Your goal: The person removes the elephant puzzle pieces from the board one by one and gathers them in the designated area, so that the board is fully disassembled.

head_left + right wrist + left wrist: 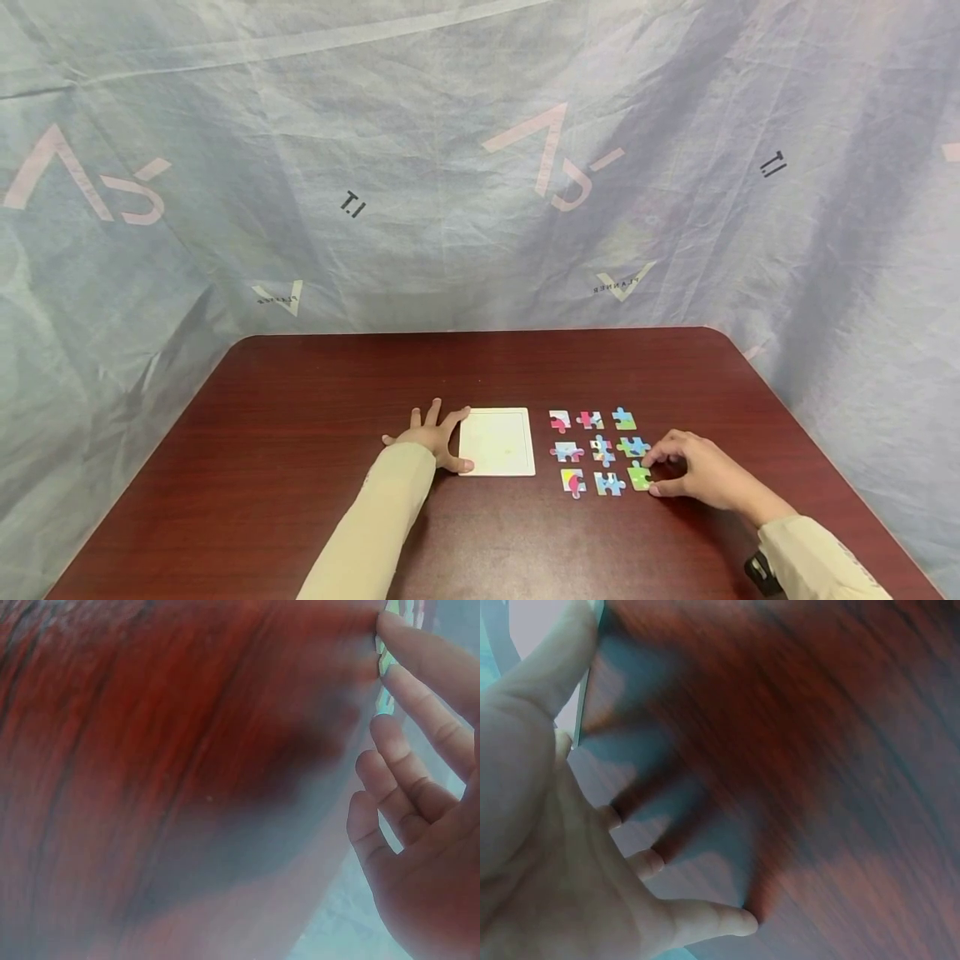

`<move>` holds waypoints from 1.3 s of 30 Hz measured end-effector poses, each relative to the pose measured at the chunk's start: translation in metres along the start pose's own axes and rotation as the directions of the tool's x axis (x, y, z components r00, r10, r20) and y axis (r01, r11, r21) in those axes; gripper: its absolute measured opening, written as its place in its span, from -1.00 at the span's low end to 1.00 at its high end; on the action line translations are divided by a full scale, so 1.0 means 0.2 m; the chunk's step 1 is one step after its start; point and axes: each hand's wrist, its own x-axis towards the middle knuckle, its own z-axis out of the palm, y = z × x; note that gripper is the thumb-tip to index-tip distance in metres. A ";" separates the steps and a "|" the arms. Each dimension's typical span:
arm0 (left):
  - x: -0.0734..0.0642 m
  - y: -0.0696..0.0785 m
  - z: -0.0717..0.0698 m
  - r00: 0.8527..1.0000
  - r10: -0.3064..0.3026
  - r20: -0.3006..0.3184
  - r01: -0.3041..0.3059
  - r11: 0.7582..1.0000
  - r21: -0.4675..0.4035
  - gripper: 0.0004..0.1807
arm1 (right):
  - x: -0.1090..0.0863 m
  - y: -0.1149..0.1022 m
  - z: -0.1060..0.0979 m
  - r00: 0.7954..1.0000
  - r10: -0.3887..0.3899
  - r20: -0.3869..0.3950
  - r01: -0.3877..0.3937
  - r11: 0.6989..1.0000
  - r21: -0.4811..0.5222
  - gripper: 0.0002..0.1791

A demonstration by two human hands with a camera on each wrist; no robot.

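Observation:
In the head view a square white puzzle board [495,442] lies flat on the table. My left hand [427,437] spreads its fingers at the board's left side, thumb and index finger touching its edge near the corners. Several jigsaw pieces lie in rows to the right of the board. At the nearest right corner of these rows, my right hand [701,475] pinches a green puzzle piece [639,477] between thumb and index finger, the piece still flat on the table. The right wrist view shows the other fingers loosely bent.
Beside the green piece lies a blue and white puzzle piece [609,483], with a blue-green one [633,447] just behind. The dark red wooden table [315,400] ends at a grey cloth backdrop [450,208] with printed marks.

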 end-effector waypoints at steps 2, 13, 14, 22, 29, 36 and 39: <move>-0.01 0.00 0.00 1.000 0.004 -0.005 -0.004 1.000 0.002 -0.06 | 0.00 0.00 0.00 1.000 0.001 0.001 -0.001 1.000 -0.001 -0.74; 0.03 -0.03 0.02 1.000 0.011 -0.024 -0.011 1.000 -0.010 -0.02 | 0.01 -0.03 -0.03 1.000 -0.011 0.011 0.011 1.000 0.024 -0.71; 0.03 -0.03 0.02 1.000 0.011 -0.024 -0.011 1.000 -0.003 -0.01 | 0.01 -0.03 -0.03 1.000 -0.022 -0.002 0.022 1.000 0.019 -0.73; 0.00 0.00 0.00 1.000 0.006 -0.019 -0.005 0.999 0.044 -0.04 | 0.07 -0.12 -0.02 0.998 0.001 -0.062 0.000 1.000 0.005 -0.79; 0.05 -0.01 0.02 1.000 0.004 0.001 -0.004 1.000 0.026 -0.02 | 0.16 -0.20 -0.01 0.996 -0.008 -0.087 0.008 1.000 -0.001 -0.83; 0.05 -0.03 0.02 0.999 0.039 0.006 -0.039 0.999 -0.007 -0.02 | 0.21 -0.26 0.00 0.996 -0.040 -0.083 0.040 0.999 0.001 -0.83; 0.06 -0.06 0.02 0.999 0.045 0.016 -0.045 0.998 -0.033 -0.02 | 0.23 -0.27 0.01 0.995 -0.042 -0.088 0.042 0.999 0.001 -0.84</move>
